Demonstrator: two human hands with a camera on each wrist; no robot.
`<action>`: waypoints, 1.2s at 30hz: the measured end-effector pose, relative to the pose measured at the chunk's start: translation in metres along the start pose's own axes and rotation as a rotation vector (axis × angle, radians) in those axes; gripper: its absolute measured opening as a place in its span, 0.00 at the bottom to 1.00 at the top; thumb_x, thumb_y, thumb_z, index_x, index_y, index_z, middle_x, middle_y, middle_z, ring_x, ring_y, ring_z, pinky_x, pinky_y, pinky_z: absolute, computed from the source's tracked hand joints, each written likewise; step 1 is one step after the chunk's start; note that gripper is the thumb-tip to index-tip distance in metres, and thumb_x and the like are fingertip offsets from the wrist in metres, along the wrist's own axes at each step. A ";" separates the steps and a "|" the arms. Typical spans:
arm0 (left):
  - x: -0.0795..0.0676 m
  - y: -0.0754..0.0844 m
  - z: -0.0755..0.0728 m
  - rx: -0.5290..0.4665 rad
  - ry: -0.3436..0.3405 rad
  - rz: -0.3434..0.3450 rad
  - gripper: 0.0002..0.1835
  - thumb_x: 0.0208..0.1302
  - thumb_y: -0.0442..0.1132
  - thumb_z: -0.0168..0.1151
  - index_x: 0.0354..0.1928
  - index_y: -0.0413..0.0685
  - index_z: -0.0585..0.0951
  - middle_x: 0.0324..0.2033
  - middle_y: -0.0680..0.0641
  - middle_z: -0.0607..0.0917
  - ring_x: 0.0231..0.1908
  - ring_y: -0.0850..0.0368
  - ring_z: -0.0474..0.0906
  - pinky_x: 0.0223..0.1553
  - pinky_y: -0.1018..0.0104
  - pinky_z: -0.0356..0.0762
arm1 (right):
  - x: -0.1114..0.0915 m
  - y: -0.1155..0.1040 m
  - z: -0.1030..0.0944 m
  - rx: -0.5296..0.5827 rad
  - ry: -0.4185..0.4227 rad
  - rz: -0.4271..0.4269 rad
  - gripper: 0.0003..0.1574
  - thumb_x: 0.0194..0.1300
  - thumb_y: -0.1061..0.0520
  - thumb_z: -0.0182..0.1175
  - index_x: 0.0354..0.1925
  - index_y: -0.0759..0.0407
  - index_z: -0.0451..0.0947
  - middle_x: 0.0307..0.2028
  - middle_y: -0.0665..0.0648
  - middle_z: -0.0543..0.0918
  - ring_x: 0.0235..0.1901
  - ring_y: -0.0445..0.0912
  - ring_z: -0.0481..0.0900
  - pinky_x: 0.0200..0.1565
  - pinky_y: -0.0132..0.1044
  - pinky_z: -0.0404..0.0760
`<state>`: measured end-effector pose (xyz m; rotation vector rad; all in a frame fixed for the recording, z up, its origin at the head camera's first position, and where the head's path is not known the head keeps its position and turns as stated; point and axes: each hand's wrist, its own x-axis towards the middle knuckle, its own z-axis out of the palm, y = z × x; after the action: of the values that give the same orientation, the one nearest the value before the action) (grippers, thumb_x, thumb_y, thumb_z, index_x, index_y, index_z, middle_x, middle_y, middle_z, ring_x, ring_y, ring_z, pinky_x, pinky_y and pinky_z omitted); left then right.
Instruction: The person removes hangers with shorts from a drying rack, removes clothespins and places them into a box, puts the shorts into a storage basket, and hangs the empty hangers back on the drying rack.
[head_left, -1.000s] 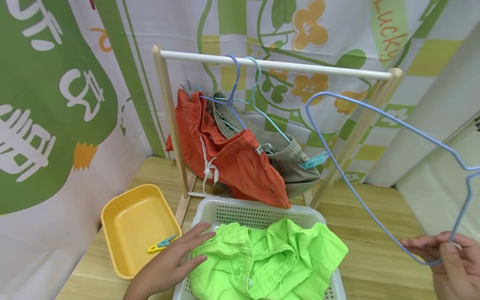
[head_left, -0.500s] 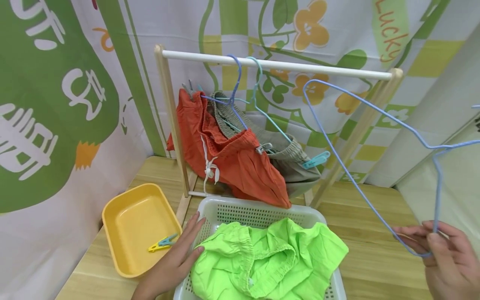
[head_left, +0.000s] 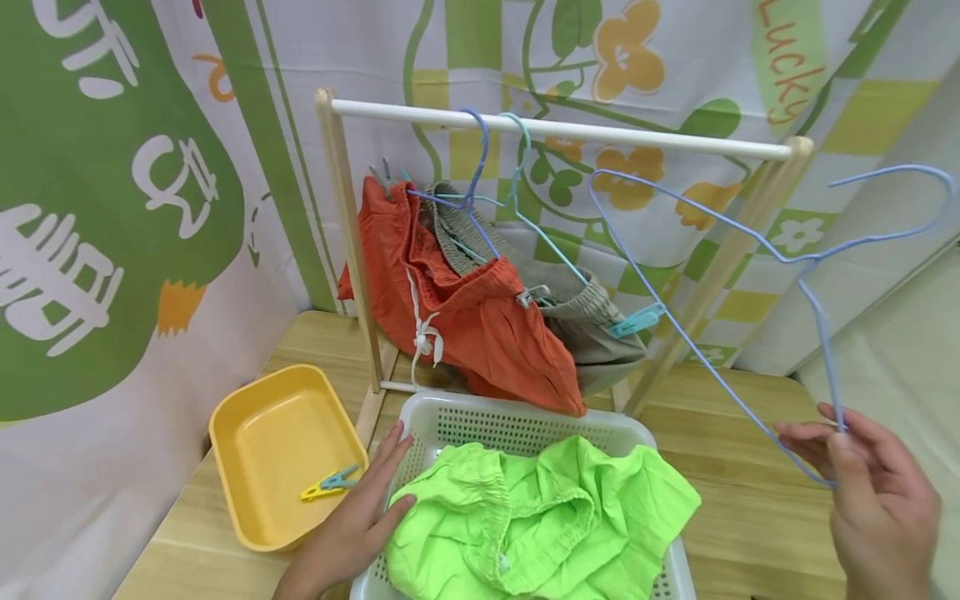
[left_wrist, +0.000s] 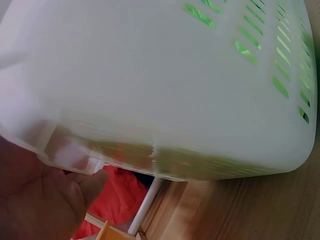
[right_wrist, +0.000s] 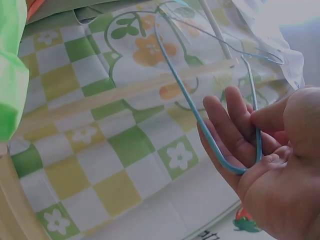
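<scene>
My right hand (head_left: 881, 500) pinches a blue wire clothes hanger (head_left: 705, 362) by one end, thumb against fingers. The hanger is held up tilted at the right, hook at upper right. In the right wrist view, the bent end of the hanger (right_wrist: 180, 87) lies across the fingers. My left hand (head_left: 348, 529) rests at the left rim of a white perforated laundry basket (head_left: 633, 427), fingers fairly straight. Lime-green elastic-waist shorts (head_left: 622, 517) lie crumpled in the basket. The left wrist view shows the basket's outer wall (left_wrist: 150, 65) close up, with the left hand (left_wrist: 45, 200) at its rim.
Behind the basket stands a wooden drying rack with a white bar (head_left: 600, 133). Red shorts (head_left: 480, 333) and grey-green shorts (head_left: 600, 354) hang there on hangers with clothespins. A yellow tray (head_left: 262, 442) at left holds clothespins (head_left: 327, 483). A patterned curtain (head_left: 375, 50) encloses the back.
The right hand has moved up and to the left with the hanger, whose hook has come into view. My left hand has lowered from over the shorts onto the basket's left rim.
</scene>
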<state>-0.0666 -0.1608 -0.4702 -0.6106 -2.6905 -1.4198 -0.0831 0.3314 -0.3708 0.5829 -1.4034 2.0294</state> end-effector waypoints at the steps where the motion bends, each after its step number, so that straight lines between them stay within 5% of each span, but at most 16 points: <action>1: 0.000 0.000 0.000 -0.007 -0.002 -0.011 0.36 0.79 0.41 0.57 0.81 0.43 0.55 0.81 0.44 0.47 0.78 0.44 0.41 0.71 0.75 0.36 | 0.002 0.001 0.002 0.003 0.002 -0.011 0.19 0.72 0.84 0.38 0.58 0.95 0.60 0.44 0.77 0.84 0.45 0.59 0.87 0.50 0.44 0.83; 16: 0.001 -0.011 0.010 -0.264 0.126 0.030 0.28 0.82 0.30 0.45 0.79 0.41 0.59 0.80 0.46 0.50 0.77 0.45 0.44 0.70 0.77 0.43 | 0.028 0.004 0.019 -0.114 0.017 -0.005 0.17 0.72 0.80 0.47 0.56 0.94 0.64 0.41 0.74 0.86 0.41 0.55 0.89 0.43 0.41 0.85; 22: 0.000 -0.013 0.010 -0.292 0.125 0.018 0.27 0.82 0.30 0.44 0.79 0.39 0.60 0.80 0.45 0.49 0.77 0.43 0.43 0.70 0.78 0.43 | 0.038 0.004 0.026 -0.205 0.009 0.036 0.18 0.74 0.77 0.49 0.57 0.91 0.67 0.40 0.70 0.87 0.40 0.52 0.89 0.41 0.38 0.85; 31: -0.002 -0.013 0.011 -0.330 0.131 -0.024 0.28 0.82 0.32 0.45 0.80 0.43 0.59 0.80 0.47 0.48 0.77 0.41 0.42 0.70 0.79 0.42 | 0.048 0.016 0.029 -0.164 -0.092 -0.035 0.17 0.72 0.81 0.44 0.56 0.94 0.65 0.40 0.71 0.87 0.39 0.53 0.89 0.38 0.37 0.86; 36: -0.001 -0.013 0.011 -0.339 0.134 -0.036 0.28 0.82 0.32 0.45 0.80 0.44 0.60 0.80 0.48 0.49 0.77 0.41 0.42 0.70 0.79 0.42 | 0.049 0.017 0.033 -0.184 -0.108 0.001 0.18 0.73 0.80 0.45 0.58 0.92 0.66 0.41 0.69 0.87 0.39 0.51 0.90 0.38 0.36 0.86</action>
<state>-0.0685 -0.1587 -0.4871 -0.4628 -2.3897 -1.8723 -0.1298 0.3070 -0.3388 0.6186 -1.6334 1.8676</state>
